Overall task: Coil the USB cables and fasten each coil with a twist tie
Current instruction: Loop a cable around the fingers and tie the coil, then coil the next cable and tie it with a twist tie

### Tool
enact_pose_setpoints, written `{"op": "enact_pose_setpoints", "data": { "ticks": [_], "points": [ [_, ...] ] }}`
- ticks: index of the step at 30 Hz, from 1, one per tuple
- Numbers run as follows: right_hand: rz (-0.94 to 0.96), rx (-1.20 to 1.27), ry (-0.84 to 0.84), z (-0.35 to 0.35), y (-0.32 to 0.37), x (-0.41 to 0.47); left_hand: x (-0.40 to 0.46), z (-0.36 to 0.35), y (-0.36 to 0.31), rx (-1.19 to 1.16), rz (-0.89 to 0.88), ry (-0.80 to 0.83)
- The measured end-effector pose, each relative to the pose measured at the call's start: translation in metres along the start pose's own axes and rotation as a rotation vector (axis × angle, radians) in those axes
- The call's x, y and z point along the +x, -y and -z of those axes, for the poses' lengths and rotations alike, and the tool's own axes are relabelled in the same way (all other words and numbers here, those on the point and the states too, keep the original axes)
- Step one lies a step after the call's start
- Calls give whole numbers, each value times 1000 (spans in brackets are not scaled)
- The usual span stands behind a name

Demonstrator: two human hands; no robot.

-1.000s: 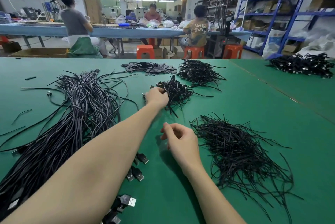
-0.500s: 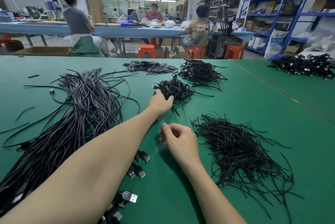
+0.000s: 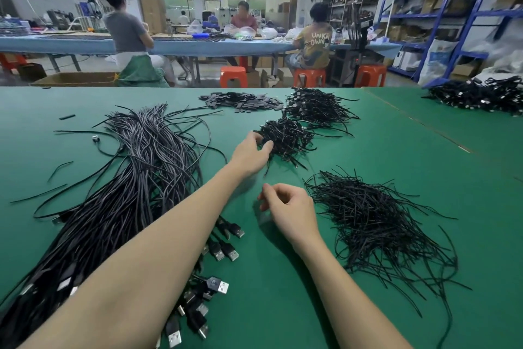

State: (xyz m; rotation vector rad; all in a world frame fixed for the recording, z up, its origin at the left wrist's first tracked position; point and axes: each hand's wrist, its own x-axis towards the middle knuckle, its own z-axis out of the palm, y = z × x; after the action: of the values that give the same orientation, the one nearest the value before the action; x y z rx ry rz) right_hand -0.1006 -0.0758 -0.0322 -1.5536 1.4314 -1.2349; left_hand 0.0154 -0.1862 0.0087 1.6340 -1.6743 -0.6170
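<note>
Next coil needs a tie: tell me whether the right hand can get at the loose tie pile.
Probably yes: the right hand lies just beside the tie pile, with only bare mat between them.

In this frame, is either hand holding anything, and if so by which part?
Left hand touches the near edge of the coiled-cable pile, fingers spread; no clear grip. Right hand is loosely curled, apparently empty.

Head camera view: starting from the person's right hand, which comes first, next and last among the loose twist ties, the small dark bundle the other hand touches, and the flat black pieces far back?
1. Loose twist ties, just to the right of the right hand.
2. Small dark bundle, farther back, at the left hand.
3. Flat black pieces, near the table's far edge.
</note>
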Motion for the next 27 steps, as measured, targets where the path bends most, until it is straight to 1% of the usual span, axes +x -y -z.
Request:
{"op": "enact_pose_setpoints", "data": {
  "ticks": [4, 7, 9, 10, 11, 13, 14, 18, 21, 23, 25, 27],
  "points": [
    [23, -89, 37, 0, 2, -4, -38, 26, 6, 26, -35, 76],
    [38, -176, 64, 0, 3, -6, -62, 25, 17, 66, -99, 141],
    [67, -325, 105, 0, 6, -9, -71, 20, 21, 125, -114, 170],
    [88, -431, 151, 1, 8, -9, -71, 19, 21, 122, -107, 179],
    [106, -513, 216, 2, 9, -10, -73, 20, 22, 62, -91, 196],
    [125, -574, 360, 6, 16, -12, -74, 24, 22, -101, -79, 201],
    [125, -586, 419, 6, 18, -12, -77, 27, 23, -125, -89, 188],
    [102, -594, 522, 3, 32, -13, -86, 34, 26, -123, -116, 175],
    [90, -539, 516, 15, 44, -10, -92, 40, 20, -4, -114, 179],
    [55, -401, 486, 31, 52, -4, -96, 42, 15, 27, -131, 211],
    [-4, -231, 461, 51, 60, 2, -101, 44, 8, -17, -141, 251],
    [-73, -88, 386, 70, 64, 8, -105, 46, -2, -41, -193, 303]
  ]
}}
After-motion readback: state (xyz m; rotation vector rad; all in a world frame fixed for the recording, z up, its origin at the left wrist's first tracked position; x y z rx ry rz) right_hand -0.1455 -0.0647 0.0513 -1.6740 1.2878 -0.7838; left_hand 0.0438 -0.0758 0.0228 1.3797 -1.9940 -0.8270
